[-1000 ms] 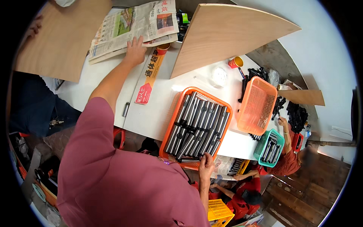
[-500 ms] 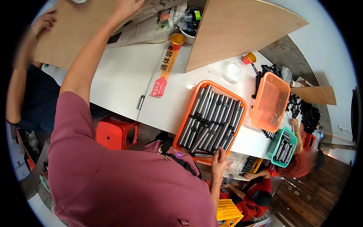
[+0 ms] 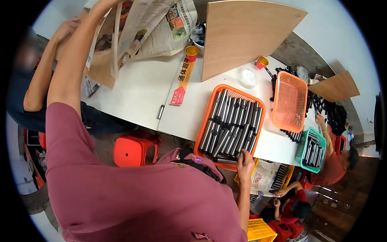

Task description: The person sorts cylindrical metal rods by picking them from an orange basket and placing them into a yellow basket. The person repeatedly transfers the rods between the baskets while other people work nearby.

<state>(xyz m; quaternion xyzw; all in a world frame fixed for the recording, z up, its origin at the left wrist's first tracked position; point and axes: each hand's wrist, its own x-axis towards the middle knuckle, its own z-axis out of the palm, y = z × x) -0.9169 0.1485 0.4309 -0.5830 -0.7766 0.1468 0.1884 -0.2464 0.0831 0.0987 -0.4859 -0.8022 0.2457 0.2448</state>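
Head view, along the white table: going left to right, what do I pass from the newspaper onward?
Newspaper lifted by the left hand → long red-and-yellow packet → orange tray of metal tubes, with the right hand at its near edge → empty orange basket → green basket of tubes.

Small assembly workshop: white worktable, plastic trays of metal tubes, plywood boards, seated co-workers
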